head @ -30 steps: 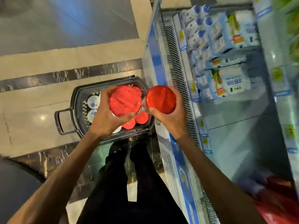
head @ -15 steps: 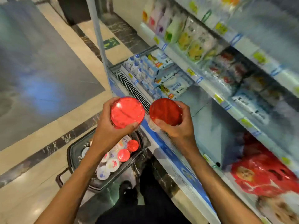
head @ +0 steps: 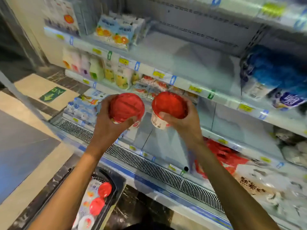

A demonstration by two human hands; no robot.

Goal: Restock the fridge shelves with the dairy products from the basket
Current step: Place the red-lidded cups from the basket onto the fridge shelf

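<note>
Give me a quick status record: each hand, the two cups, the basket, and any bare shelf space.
left hand: grips the left cup, red lid
right hand: grips the right cup, red lid
cups: side by side, apart, in front of the fridge, not shelved
basket: on the floor, holds spare cups
bare shelf: just beyond the hands

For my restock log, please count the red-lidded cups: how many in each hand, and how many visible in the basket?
Red-lidded cup in left hand: 1
Red-lidded cup in right hand: 1
Red-lidded cups visible in basket: 2
Total: 4
</note>
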